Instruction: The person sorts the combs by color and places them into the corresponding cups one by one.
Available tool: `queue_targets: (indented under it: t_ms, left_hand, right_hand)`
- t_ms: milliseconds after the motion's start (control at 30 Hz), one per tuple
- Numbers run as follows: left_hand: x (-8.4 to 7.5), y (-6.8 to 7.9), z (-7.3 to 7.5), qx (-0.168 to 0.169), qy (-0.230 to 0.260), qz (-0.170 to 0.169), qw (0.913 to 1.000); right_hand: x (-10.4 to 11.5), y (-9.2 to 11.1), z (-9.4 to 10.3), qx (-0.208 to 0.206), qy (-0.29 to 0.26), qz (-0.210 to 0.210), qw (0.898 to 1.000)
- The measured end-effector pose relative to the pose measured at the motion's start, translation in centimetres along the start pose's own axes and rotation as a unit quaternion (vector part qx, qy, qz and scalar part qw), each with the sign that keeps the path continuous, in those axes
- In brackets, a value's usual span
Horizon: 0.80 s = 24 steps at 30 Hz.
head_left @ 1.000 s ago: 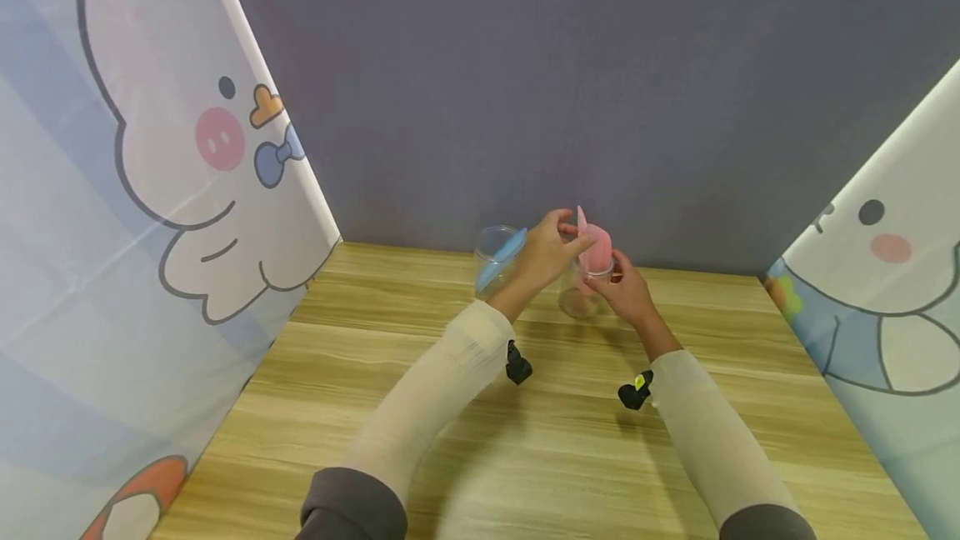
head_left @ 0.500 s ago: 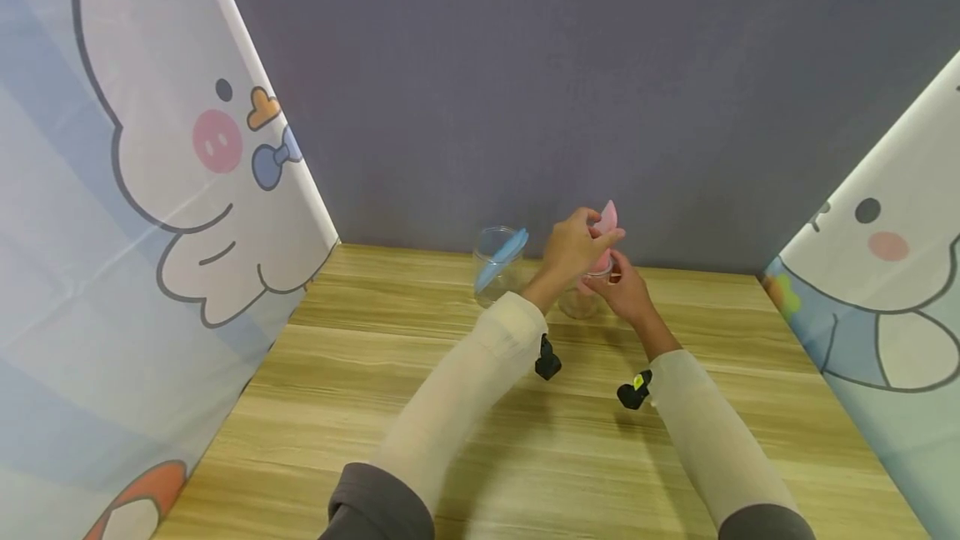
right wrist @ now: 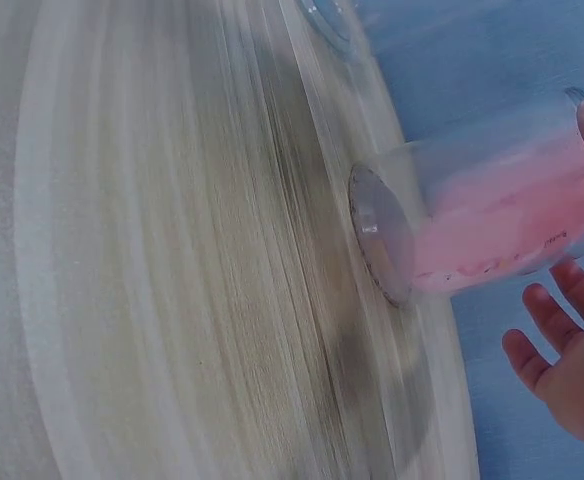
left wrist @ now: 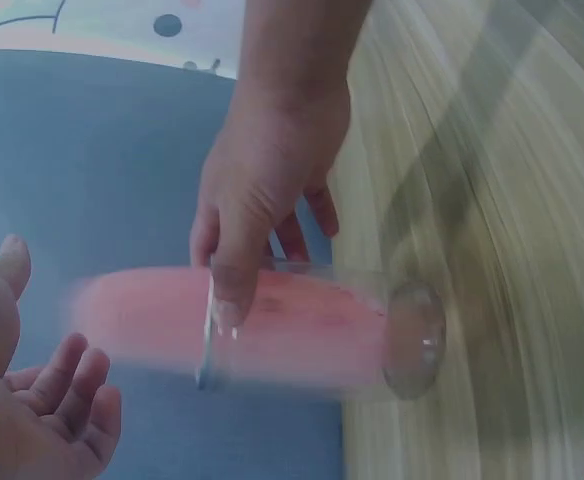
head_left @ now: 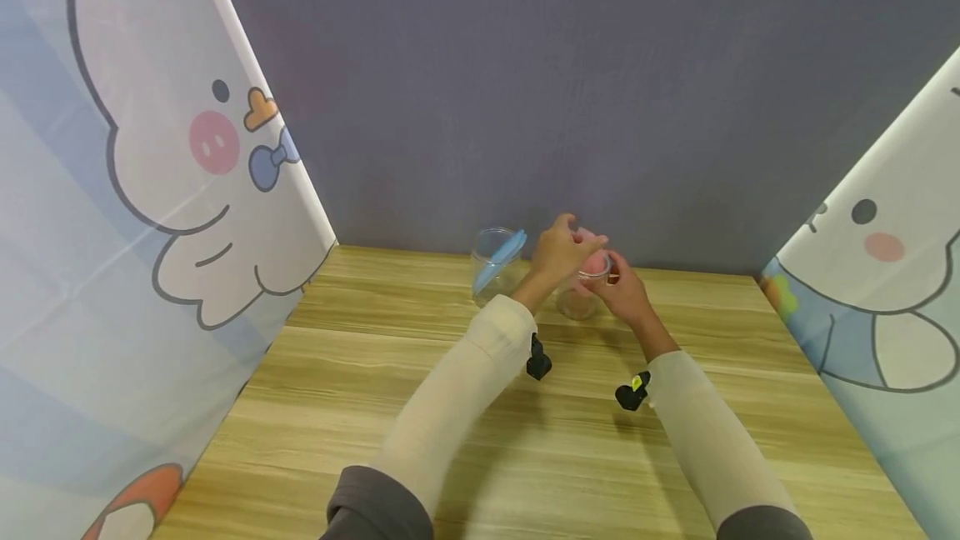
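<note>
A clear jar point(head_left: 577, 304) stands upright on the table, with a soft-looking, rounded pink piece point(left wrist: 142, 312) inside it that sticks out above the rim. My right hand point(head_left: 626, 294) holds this jar at the rim, thumb on the near side. My left hand point(head_left: 558, 255) is just left of the pink piece's top; in the left wrist view its thumb and fingers are spread apart, with a gap to the piece. The right wrist view shows the pink piece point(right wrist: 512, 220) through the jar wall, with small dark marks along one edge. Its exact kind cannot be told.
A second clear jar point(head_left: 483, 292) stands to the left, close to the left hand, with a blue piece point(head_left: 501, 261) leaning out of its mouth. A dark grey wall point(head_left: 480, 107) rises right behind the jars. The wooden table point(head_left: 360, 407) extends toward me.
The left hand moved right with the pink piece, then drew slightly back left and its fingers came off it. The pink piece now sits lower. The right hand stayed on the jar.
</note>
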<state>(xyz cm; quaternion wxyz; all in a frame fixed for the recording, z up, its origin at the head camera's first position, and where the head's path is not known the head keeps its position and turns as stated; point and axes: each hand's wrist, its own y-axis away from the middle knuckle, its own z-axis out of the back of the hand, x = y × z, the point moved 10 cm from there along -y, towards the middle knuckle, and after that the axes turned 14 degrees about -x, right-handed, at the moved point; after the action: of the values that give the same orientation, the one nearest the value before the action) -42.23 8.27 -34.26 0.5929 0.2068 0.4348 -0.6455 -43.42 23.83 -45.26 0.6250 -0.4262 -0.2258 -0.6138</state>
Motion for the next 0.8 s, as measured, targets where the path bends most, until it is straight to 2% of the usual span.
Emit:
queue_targets:
  t_ms: [100, 267, 433, 533, 633, 733, 800]
  left_hand:
    - [0.5, 0.0, -0.2, 0.014, 0.006, 0.003, 0.9999]
    - [0.7, 0.5, 0.2, 0.039, 0.006, -0.016, 0.9991]
    - [1.6, 1.5, 0.8, 0.071, -0.042, -0.057, 0.995]
    - [2.5, 2.1, 1.3, 0.079, -0.078, -0.08, 0.9906]
    - [3.0, 2.9, 1.9, 0.087, -0.116, -0.114, 0.9827]
    - [3.4, 3.8, 2.2, 0.092, -0.153, -0.161, 0.9707]
    - [3.8, 4.6, 2.5, 0.095, -0.169, -0.188, 0.9629]
  right_hand:
    - [0.1, -0.1, 0.2, -0.005, -0.004, 0.004, 1.0]
    - [0.3, -0.2, 0.3, -0.012, -0.001, 0.012, 1.0]
    - [1.5, -0.1, 0.1, -0.009, 0.018, 0.056, 0.998]
    - [2.5, 0.1, 0.2, -0.011, 0.042, 0.086, 0.995]
    - [2.9, 0.6, 0.5, -0.016, 0.096, 0.095, 0.991]
    - [3.0, 1.3, 1.0, -0.022, 0.16, 0.101, 0.982]
    - [3.3, 1.7, 1.4, -0.027, 0.183, 0.11, 0.977]
